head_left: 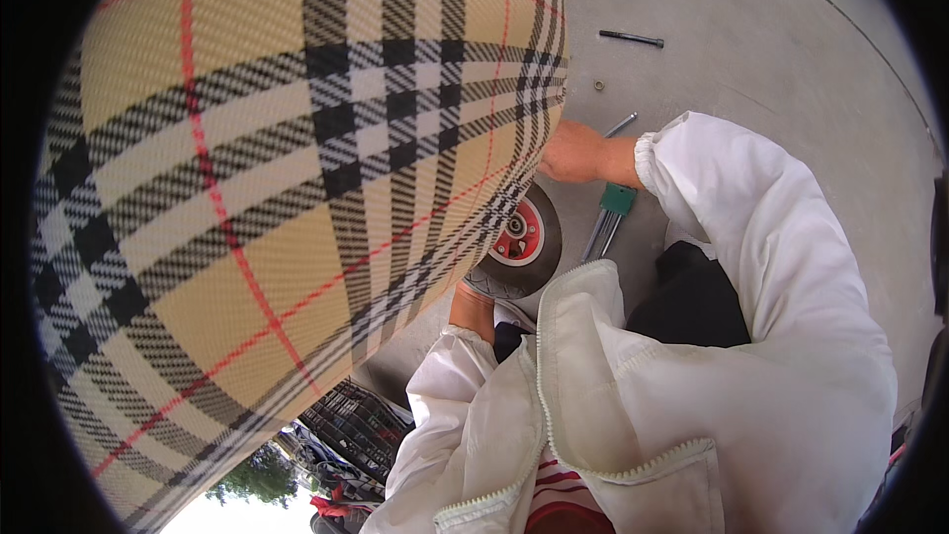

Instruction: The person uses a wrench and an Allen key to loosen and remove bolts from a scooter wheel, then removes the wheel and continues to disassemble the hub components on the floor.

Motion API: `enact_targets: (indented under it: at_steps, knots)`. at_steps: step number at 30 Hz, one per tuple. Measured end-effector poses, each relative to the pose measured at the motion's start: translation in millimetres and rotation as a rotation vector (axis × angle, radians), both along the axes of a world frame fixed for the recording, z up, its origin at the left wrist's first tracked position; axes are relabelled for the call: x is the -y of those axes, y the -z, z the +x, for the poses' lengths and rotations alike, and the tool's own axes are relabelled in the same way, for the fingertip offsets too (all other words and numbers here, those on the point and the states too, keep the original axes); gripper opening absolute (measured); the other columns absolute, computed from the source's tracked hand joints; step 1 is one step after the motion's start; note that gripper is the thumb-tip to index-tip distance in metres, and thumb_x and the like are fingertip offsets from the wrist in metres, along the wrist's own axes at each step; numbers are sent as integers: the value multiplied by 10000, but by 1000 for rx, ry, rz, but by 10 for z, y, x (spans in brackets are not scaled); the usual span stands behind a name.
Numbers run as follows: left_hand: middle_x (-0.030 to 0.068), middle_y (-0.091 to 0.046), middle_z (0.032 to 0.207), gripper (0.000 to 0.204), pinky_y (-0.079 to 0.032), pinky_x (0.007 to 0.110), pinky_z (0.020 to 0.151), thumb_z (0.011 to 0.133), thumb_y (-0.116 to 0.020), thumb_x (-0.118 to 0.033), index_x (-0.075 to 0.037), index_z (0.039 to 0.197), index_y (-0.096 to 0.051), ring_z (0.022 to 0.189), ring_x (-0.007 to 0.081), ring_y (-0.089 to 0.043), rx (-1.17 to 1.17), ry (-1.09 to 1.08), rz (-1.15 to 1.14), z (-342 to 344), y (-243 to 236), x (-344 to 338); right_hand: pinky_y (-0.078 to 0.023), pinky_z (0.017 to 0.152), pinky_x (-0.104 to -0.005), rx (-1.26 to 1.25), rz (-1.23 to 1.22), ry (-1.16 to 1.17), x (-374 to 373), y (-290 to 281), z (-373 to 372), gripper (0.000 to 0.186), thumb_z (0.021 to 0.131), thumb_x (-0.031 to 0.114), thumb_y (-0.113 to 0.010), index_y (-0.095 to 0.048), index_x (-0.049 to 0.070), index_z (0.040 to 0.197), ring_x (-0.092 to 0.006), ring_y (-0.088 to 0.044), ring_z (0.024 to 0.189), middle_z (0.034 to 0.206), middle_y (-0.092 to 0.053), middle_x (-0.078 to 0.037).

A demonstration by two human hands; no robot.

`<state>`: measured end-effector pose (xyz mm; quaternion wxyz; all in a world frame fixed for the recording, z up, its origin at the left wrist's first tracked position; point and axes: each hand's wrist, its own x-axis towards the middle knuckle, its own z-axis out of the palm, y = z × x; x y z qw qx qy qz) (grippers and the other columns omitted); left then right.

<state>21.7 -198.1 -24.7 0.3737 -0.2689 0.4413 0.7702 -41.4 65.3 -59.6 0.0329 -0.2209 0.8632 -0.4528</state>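
Note:
A large tan plaid fabric surface [297, 138] fills the upper left, close to the camera. Beneath its edge sits a wheel [516, 227] with a black tyre and red hub. My right hand [578, 151] reaches under the fabric above the wheel, its fingers mostly hidden. My left hand [473, 309] is at the wheel's lower left, fingers out of sight behind it. To the right of the wheel lies a green holder [616, 200] with metal keys, and a metal rod [622, 123] shows just above my right wrist.
A long bolt [631, 38] and a small nut [599, 86] lie on the grey concrete floor [771, 59]. My knee in dark trousers [682, 302] is at the right of the wheel. A black wire basket [351, 420] stands at lower left, with other clutter and greenery beyond.

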Motion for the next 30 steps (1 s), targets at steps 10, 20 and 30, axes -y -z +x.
enact_targets:
  at_steps: [10, 20, 30]
  knots:
    - [128, -456, 1441, 579, -432, 417, 1073, 987, -497, -405, -104, 1458, -346, 1274, 266, -493, -137, 253, 132, -349, -84, -482, -465, 857, -446, 201, -327, 16, -169, -618, 442, 417, 838, 288, -699, -538, 46, 1137, -366, -573, 989, 1033, -599, -160]
    - [126, -510, 1391, 503, -447, 422, 1071, 990, -511, -308, -79, 1425, -402, 1259, 274, -517, -95, 230, 472, -505, 52, -813, -498, 862, -417, 471, -232, 241, -328, -872, 688, 487, 842, 257, -715, -509, 25, 1217, -334, -616, 998, 1091, -607, -186]
    - [38, -614, 1016, 395, -470, 247, 757, 985, -524, -141, 13, 1346, -492, 798, 89, -551, -407, 686, -40, -307, -380, -1975, -405, 1060, -371, 926, -836, 641, -1091, -1610, 1666, 675, 930, 299, -672, -341, -23, 1423, -220, -492, 1240, 1354, -490, -146]
